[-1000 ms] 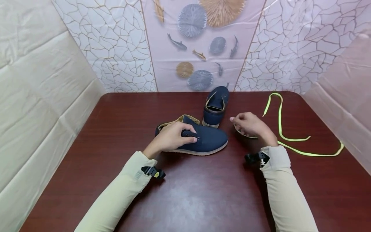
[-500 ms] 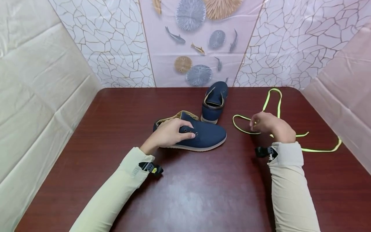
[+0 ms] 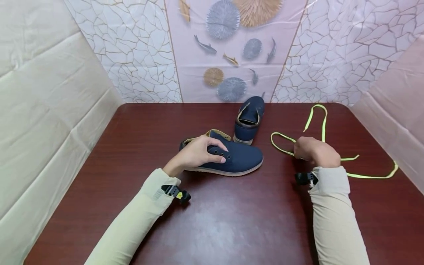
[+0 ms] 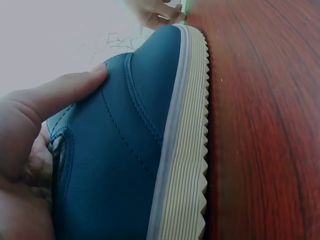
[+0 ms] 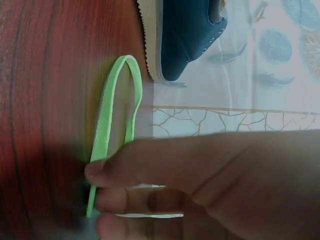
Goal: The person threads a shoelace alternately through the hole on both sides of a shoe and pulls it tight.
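Note:
A navy shoe (image 3: 246,159) with a cream sole lies sideways on the table, toe to the right, its eyelets unlaced. My left hand (image 3: 195,152) grips it around the opening. In the left wrist view, the thumb (image 4: 75,90) presses on the shoe's near side, while the other fingers are mostly hidden. To the right, my right hand (image 3: 316,151) is low over the table, back upward. A flat neon-yellow shoelace (image 5: 102,122) is pinched between its thumb and fingers, with a loop of it bending out toward the shoe in the right wrist view.
A second navy shoe (image 3: 245,132) stands behind the first, heel toward me. More of the lace winds over the right side of the dark red table (image 3: 212,221). Patterned cloth walls (image 3: 142,55) rise at the back and sides.
My right hand has moved right, away from the shoe, and turned its back upward over the lace. The left hand keeps its grip on the shoe. The head view has shifted slightly.

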The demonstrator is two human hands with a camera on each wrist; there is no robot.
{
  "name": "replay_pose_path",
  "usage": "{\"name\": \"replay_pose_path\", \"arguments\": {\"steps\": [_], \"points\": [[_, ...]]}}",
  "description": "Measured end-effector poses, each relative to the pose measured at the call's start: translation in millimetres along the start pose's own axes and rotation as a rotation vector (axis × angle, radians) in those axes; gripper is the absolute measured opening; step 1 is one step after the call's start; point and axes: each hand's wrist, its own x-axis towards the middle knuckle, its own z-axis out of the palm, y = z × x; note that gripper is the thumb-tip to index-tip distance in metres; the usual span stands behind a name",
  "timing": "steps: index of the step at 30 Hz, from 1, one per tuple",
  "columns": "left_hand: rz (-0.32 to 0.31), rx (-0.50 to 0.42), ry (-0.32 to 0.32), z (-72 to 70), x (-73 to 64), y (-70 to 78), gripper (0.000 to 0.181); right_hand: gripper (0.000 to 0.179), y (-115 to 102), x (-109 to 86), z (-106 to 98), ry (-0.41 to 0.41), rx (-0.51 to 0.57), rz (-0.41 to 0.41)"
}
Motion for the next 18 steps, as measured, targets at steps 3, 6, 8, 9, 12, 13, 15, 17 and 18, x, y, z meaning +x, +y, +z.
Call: {"name": "replay_pose_path", "arguments": {"steps": [3, 6, 8, 9, 12, 13, 15, 17, 18], "points": [[0.003, 0.020, 0.005, -0.7, -1.2, -0.6, 0.025, 0.028, -0.6, 2.3, -0.2, -0.044, 0.042, -0.091], [0.009, 0.030, 0.018, 0.9, -0.5, 0.3, 0.022, 0.022, -2.8, 1.9, -3.1, -0.037, 0.039, -0.176], [0.007, 0.024, 0.024, 1.3, -0.6, 0.8, 0.019, 0.012, -7.6, 1.8, -5.2, -0.003, 0.027, -0.231], [0.004, 0.016, 0.026, 1.4, -0.7, 0.8, 0.017, 0.007, -10.6, 1.6, -6.3, 0.013, 0.025, -0.253], [-0.004, -0.003, 0.029, 1.3, -0.6, 1.6, 0.017, 0.004, -20.8, -0.2, -9.2, 0.044, 0.068, -0.296], [-0.012, -0.010, 0.031, 1.3, -0.4, 1.8, 0.017, 0.005, -24.3, -1.0, -10.0, 0.051, 0.085, -0.310], [-0.026, -0.021, 0.033, 0.9, 0.2, 2.6, 0.020, 0.005, -31.1, -2.8, -11.5, 0.056, 0.120, -0.340], [-0.048, -0.038, 0.033, 0.0, 0.9, 3.7, 0.023, 0.007, -37.9, -4.9, -12.6, 0.056, 0.149, -0.371], [-0.062, -0.052, 0.033, -0.6, 1.2, 4.2, 0.024, 0.009, -41.1, -5.8, -12.8, 0.055, 0.164, -0.386]]}}
